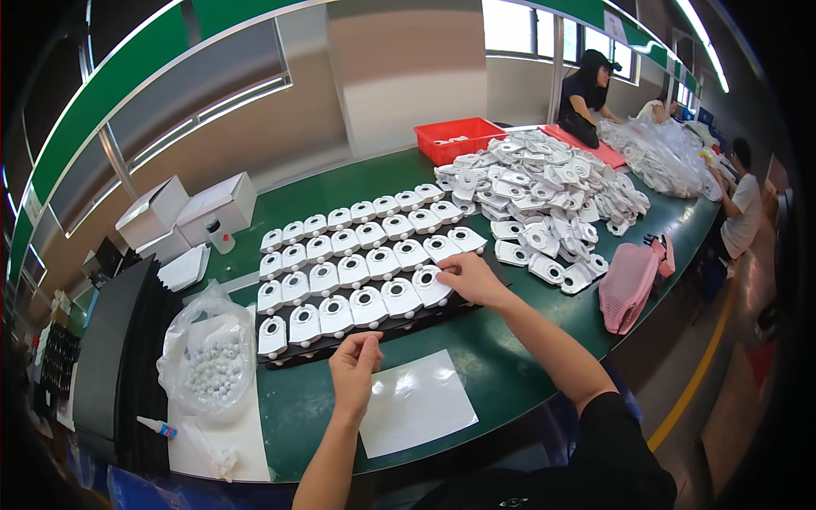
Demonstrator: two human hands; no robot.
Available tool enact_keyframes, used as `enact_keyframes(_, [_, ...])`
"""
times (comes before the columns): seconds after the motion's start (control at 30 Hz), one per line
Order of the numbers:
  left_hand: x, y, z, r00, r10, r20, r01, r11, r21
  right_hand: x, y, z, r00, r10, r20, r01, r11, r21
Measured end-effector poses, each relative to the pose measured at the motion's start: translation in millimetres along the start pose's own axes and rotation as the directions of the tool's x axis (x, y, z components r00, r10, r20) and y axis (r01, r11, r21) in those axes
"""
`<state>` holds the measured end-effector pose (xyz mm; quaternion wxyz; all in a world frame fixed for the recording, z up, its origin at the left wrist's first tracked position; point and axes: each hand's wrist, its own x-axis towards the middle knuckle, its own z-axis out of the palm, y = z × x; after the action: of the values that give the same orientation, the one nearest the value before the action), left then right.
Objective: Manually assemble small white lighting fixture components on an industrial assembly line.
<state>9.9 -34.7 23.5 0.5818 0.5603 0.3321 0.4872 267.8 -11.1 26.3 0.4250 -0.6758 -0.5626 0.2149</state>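
in the head view, the right hand [473,279] has bent fingers at the white part [431,287] ending the nearest row on the black tray [293,352]; whether they grip it i cannot tell. the left hand [354,374], thumb and fingertips together, contents unclear, hangs over the green table [297,408]

We cannot tell whether the person's bare left hand [355,365] pinches anything; the lower edge cuts its forearm [327,463]. White, round-holed plastic parts [366,317] hide most of the flat black tray [323,345] beneath them.
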Motion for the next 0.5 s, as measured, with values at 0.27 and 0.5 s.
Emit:
enact_keyframes(0.27, [1.5,-5.2,-1.9,0.998,0.025,-0.054,-0.027,0.999,-0.023,-29.7,39.5,-67.2,0.888,-0.308,-0.340,0.226,0.939,-0.261])
enact_keyframes(0.5, [-6.6,-0.4,-4.4,0.990,0.085,-0.111,-0.073,0.992,0.105,-64.1,104.0,-95.9,0.869,-0.315,-0.382,0.007,0.779,-0.626])
